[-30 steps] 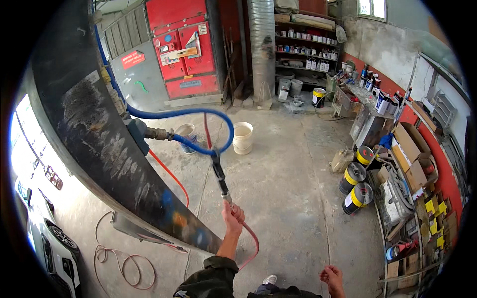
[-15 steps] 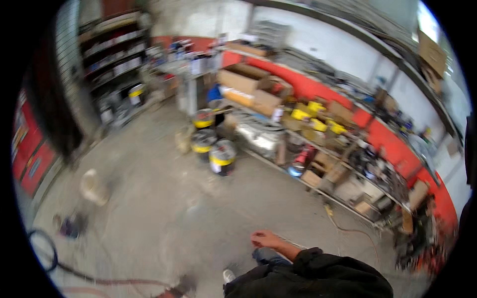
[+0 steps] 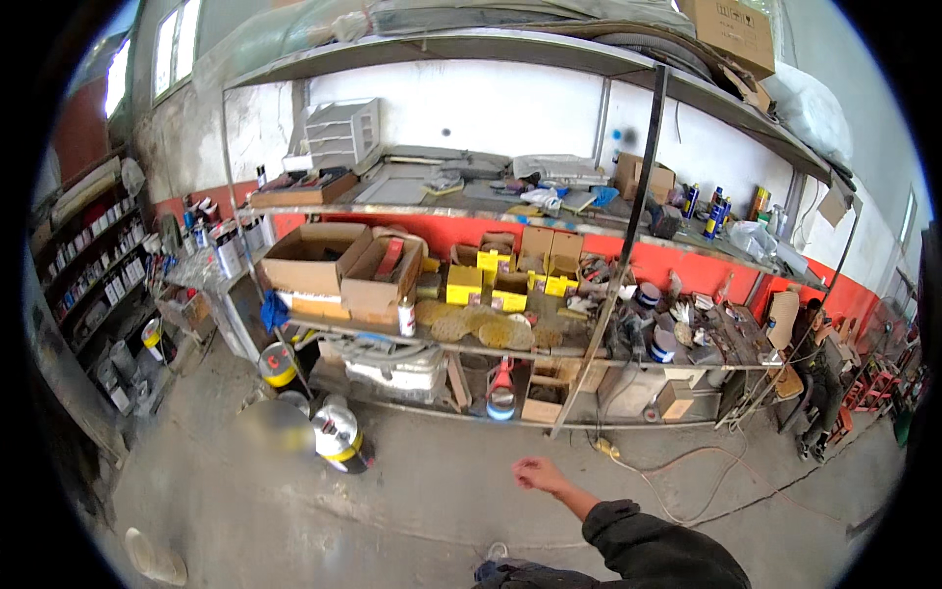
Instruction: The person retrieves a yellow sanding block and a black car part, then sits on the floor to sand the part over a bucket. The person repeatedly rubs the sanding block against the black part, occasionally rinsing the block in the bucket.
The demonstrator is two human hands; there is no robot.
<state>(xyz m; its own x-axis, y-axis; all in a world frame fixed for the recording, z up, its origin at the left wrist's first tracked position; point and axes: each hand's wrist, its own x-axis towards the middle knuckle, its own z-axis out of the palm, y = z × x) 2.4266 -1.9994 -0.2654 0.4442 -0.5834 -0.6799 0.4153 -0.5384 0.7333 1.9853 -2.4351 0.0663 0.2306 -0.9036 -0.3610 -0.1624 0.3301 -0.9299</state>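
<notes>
My right hand (image 3: 538, 474) hangs in the air over the concrete floor, in front of a long metal shelf rack. Its fingers are loosely bent, and nothing shows in them. A dark sleeve covers that forearm. My left hand is out of the picture. On the rack's middle shelf stand open cardboard boxes (image 3: 316, 257), small yellow boxes (image 3: 464, 285) and round tan discs (image 3: 505, 332). Beneath it, a red and blue tool-like object (image 3: 501, 391) sits near a small open carton (image 3: 546, 393). My hand touches none of these.
Black drums with yellow bands (image 3: 340, 438) stand on the floor at left, one spot there blurred. A slanting metal post (image 3: 640, 201) rises before the rack. A hose or cable (image 3: 677, 510) loops across the floor at right. A person (image 3: 810, 368) is at the far right.
My view has swung to the right and up, so the rack now spans the picture. My right arm stays at the lower edge, its hand still without anything visible in it.
</notes>
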